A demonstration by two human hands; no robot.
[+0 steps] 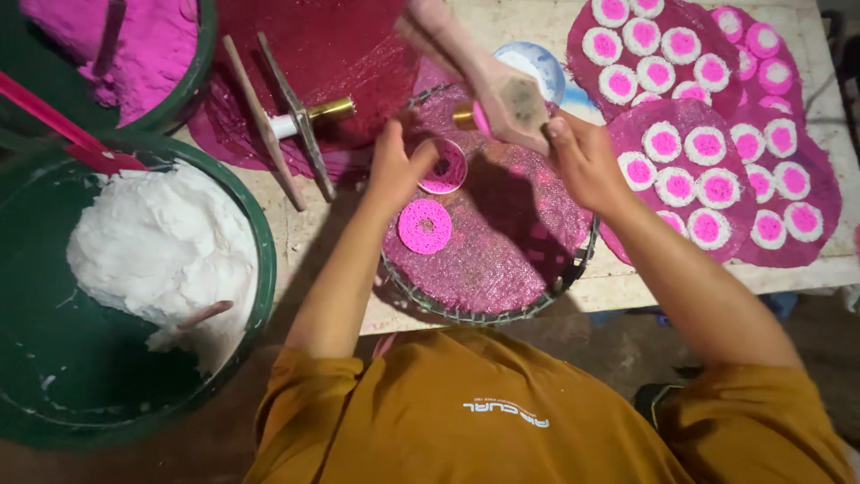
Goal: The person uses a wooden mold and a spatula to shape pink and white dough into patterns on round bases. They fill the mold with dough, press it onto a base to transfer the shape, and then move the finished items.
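Light falls from above and a little ahead, bright on the white dough [161, 242] and the far right corner of the table [806, 18], while the near edge sinks into dim brown. Both forearms throw soft shadows toward the near edge, across the round mesh tray [502, 269]. The wooden press [488, 76] smears with motion blur, and the left basins curve near the frame's edge.

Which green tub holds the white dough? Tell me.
The big green tub at the near left, beside the person's left arm, holds the white dough. The other tub, farther back at the top left, holds bright pink dough.
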